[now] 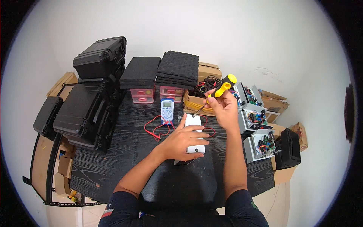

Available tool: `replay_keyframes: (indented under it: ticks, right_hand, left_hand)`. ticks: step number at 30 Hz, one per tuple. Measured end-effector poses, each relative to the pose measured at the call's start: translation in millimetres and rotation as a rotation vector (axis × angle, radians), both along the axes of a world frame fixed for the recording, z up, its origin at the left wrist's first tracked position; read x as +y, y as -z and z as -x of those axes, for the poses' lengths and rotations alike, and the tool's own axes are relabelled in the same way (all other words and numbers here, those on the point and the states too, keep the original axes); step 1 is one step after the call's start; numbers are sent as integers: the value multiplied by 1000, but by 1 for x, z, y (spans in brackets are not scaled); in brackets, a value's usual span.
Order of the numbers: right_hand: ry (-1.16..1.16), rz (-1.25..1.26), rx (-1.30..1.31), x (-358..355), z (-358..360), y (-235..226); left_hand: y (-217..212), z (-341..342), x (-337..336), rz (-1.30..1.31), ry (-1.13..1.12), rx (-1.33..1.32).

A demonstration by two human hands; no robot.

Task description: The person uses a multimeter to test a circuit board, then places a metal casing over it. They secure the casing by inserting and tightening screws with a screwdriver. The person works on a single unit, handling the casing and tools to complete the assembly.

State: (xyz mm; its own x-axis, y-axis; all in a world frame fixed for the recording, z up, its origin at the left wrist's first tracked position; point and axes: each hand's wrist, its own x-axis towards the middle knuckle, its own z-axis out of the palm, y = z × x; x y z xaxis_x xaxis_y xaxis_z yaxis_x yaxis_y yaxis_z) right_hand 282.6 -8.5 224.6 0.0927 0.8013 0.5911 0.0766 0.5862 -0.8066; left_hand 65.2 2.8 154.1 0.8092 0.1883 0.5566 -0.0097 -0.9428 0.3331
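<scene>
We pin the white box (195, 133) flat on the black table (124, 159) with our left hand (185, 139), fingers spread over it. Our right hand (225, 108) is closed around the yellow-black screwdriver (215, 94), tip at the box's far end. Best to press down firmly and keep the shaft aligned with the screw.

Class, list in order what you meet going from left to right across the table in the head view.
Stacked black hard cases → red test leads → multimeter → white box under the left hand → right hand gripping the screwdriver → open electronics boxes.
</scene>
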Motion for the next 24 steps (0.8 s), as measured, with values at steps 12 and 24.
replay_keyframes:
  ticks: [12, 24]
  right_hand:
    - [213, 85, 132, 5, -24, 0]
    - [611, 528, -704, 18, -70, 179]
  left_hand:
    - [-4, 5, 0, 22, 25, 24]
    - [-2, 5, 4, 69, 41, 38]
